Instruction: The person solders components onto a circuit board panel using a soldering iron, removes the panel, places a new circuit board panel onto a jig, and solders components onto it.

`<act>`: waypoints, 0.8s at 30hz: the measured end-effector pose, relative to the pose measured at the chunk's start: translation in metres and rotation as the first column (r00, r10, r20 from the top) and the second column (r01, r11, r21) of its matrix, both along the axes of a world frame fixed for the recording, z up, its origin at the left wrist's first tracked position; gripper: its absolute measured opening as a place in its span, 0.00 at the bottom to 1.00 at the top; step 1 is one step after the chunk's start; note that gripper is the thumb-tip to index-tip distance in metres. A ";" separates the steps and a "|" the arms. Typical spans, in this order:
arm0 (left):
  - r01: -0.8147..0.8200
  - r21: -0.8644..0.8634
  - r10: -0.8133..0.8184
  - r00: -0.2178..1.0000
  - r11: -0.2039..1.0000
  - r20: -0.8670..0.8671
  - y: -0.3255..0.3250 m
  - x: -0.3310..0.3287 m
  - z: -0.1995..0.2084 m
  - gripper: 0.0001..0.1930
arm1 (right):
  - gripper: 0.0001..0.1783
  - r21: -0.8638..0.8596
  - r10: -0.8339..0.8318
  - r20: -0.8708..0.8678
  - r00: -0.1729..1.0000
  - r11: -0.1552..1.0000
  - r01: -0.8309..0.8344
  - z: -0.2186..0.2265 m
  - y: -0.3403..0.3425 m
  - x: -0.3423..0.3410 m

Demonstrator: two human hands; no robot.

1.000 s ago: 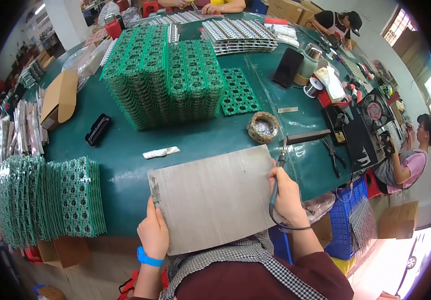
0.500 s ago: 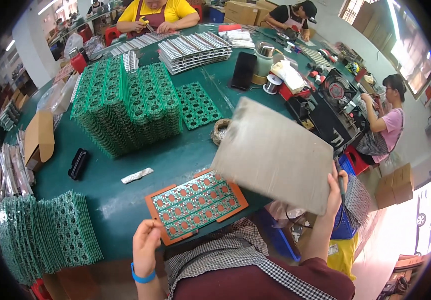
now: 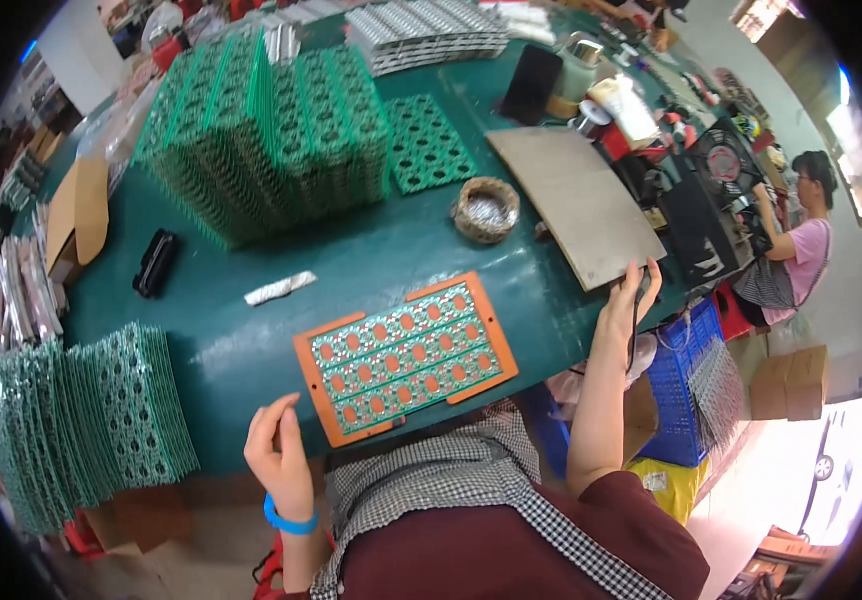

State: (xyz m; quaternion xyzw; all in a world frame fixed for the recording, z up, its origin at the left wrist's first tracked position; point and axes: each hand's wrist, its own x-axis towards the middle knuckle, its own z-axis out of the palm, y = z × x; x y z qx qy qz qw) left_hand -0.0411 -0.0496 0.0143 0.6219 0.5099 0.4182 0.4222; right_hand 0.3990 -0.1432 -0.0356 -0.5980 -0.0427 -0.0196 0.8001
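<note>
Sheet [image 3: 579,205], rectangular, grey, metal-looking, 2 o'clock, right hand [image 3: 625,308] at its edge, grip unclear; left hand [image 3: 279,450] half-open, 7 o'clock.

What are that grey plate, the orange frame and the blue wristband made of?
Grey plate: possibly dull metal, a flat, straight-edged sheet. Orange frame: perhaps matt plastic or composite board, flat and evenly coloured. Blue wristband: likely silicone, smooth and curved like a flexible strap.

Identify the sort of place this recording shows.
Probably an electronics assembly workshop: stacked green circuit boards, a board in an orange frame, and another person beside the green-topped table.
</note>
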 end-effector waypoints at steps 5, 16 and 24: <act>-0.211 0.439 0.362 0.884 0.874 -0.296 0.030 0.014 0.005 0.06 | 0.16 -0.295 -0.115 0.660 0.743 0.869 0.397 0.025 -0.022 -0.054; -0.199 0.964 0.756 0.655 0.177 -0.004 0.105 0.055 0.124 0.05 | 0.35 -0.435 0.598 0.507 0.621 0.799 -0.415 0.034 -0.021 -0.084; 0.529 0.352 -0.273 0.776 0.772 -0.569 0.039 0.159 0.022 0.11 | 0.15 -0.597 0.804 0.436 0.405 0.595 -0.538 0.034 -0.003 -0.084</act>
